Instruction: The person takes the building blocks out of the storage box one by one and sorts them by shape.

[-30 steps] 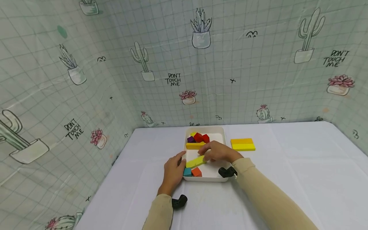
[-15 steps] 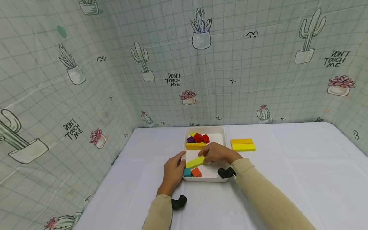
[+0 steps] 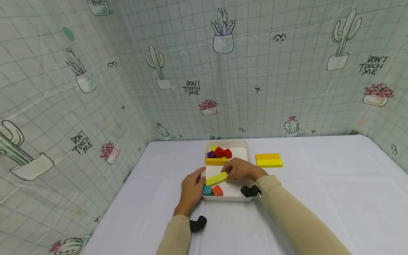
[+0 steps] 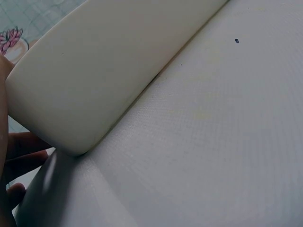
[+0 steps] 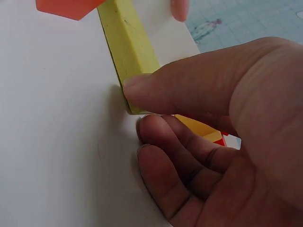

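Note:
A long yellow-green block (image 3: 216, 179) lies slantwise in the white tray (image 3: 229, 199). My right hand (image 3: 239, 169) pinches the block's right end, with the thumb on top in the right wrist view; the other fingers curl below it. At the tray's left side my left hand (image 3: 191, 187) holds the rim, with several of its fingers (image 4: 28, 144) along the outside wall in the left wrist view. A teal block (image 3: 207, 190) and an orange block (image 3: 217, 190) sit in the tray's near left corner.
At the tray's far end are a yellow-orange bar (image 3: 216, 162), red blocks (image 3: 219, 152) and a purple block (image 3: 211, 154). Two yellow bars (image 3: 269, 160) lie side by side on the white table (image 3: 318, 198), right of the tray. A patterned cloth (image 3: 255, 71) stands behind.
The right fingers shift slightly at the block's right end, and that end moves up a little in the head view. The left hand stays at the tray's side.

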Motion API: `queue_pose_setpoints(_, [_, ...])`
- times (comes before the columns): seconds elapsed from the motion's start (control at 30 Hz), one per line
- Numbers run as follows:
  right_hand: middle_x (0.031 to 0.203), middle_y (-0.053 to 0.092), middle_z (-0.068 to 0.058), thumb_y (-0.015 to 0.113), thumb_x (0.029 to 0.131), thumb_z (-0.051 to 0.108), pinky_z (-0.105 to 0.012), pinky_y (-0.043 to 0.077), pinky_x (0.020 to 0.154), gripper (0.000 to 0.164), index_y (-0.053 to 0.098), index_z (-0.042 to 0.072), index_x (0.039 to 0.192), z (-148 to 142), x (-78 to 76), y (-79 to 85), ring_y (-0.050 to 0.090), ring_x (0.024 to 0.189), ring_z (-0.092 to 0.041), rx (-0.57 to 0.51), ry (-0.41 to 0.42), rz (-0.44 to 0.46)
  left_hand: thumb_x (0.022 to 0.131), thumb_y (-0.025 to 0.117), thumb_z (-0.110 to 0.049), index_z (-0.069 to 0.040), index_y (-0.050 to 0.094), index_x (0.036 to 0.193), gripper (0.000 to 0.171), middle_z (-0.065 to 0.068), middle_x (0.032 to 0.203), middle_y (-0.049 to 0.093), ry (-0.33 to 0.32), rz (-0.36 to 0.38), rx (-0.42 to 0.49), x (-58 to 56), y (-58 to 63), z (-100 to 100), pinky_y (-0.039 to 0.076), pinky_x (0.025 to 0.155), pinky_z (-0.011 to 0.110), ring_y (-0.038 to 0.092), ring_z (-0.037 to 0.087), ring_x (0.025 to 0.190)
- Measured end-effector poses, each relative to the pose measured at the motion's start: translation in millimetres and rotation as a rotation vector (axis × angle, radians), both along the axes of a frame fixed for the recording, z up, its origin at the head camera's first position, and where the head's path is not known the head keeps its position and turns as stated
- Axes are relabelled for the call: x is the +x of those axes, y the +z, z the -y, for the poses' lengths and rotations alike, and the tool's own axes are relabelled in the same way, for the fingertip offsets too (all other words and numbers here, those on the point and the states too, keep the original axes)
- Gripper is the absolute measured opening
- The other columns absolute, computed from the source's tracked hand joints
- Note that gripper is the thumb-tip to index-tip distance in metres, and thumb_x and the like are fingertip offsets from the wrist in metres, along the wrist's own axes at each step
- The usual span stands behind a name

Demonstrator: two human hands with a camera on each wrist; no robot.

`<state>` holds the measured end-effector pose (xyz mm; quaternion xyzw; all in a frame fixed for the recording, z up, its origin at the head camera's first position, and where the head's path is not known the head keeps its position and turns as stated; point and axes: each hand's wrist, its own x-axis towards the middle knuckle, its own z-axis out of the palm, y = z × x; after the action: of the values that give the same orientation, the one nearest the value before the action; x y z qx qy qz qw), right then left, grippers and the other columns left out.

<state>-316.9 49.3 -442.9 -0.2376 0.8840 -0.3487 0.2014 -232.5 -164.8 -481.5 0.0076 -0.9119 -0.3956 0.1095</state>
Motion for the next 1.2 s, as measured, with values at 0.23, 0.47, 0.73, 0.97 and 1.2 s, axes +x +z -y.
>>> queue_pose_setpoints(0.23, [0.09,0.062,-0.005,0.078,0.085,0.01,-0.028,0.053,0.072,0.031,0.07,0.006,0.115,-4.4,2.3,0.2,0.058,0.078,-0.02,-0.097,0.008,0.038,0.102,0.055,-0.023,-0.022,0.06,0.141,0.039,0.008,0.132,0.064,-0.001,0.005,0.008,2.3,-0.9,0.7,0.043,0.106,0.053,0.055,0.028,0.121])
queue_pose_setpoints(0.47, [0.097,0.064,-0.009,0.076,0.086,0.009,-0.031,0.057,0.081,0.038,0.066,0.004,0.123,-6.5,0.1,-3.6,0.066,0.079,-0.021,-0.196,-0.035,0.122,0.102,0.055,-0.023,-0.022,0.06,0.141,0.039,0.008,0.131,0.064,0.0,-0.003,0.004,2.2,-0.9,1.2,0.043,0.105,0.053,0.056,0.028,0.12])
queue_pose_setpoints(0.73, [0.098,0.068,-0.007,0.073,0.089,0.016,-0.032,0.058,0.078,0.04,0.066,0.003,0.126,-6.5,1.0,-1.0,0.069,0.078,-0.022,-0.238,-0.014,0.11,0.102,0.055,-0.023,-0.023,0.06,0.141,0.039,0.007,0.133,0.063,0.0,-0.003,0.013,1.3,-1.6,3.0,0.042,0.106,0.054,0.055,0.028,0.123])
queue_pose_setpoints(0.97, [0.091,0.067,-0.009,0.074,0.091,0.021,-0.031,0.058,0.074,0.037,0.066,0.003,0.122,-7.7,-0.7,-2.0,0.068,0.074,-0.022,-0.219,-0.055,0.086,0.102,0.055,-0.024,-0.022,0.06,0.141,0.039,0.008,0.132,0.064,-0.009,-0.011,0.004,-1.0,-0.4,2.8,0.041,0.107,0.054,0.055,0.029,0.123])
queue_pose_setpoints(1.2, [0.095,0.064,-0.009,0.076,0.088,0.02,-0.03,0.057,0.07,0.036,0.065,0.003,0.118,-7.0,-0.9,-2.4,0.062,0.074,-0.022,-0.213,-0.117,0.064,0.102,0.055,-0.024,-0.022,0.06,0.141,0.039,0.008,0.131,0.064,-0.018,-0.016,-0.009,-2.7,-2.3,3.2,0.04,0.107,0.054,0.055,0.029,0.122])
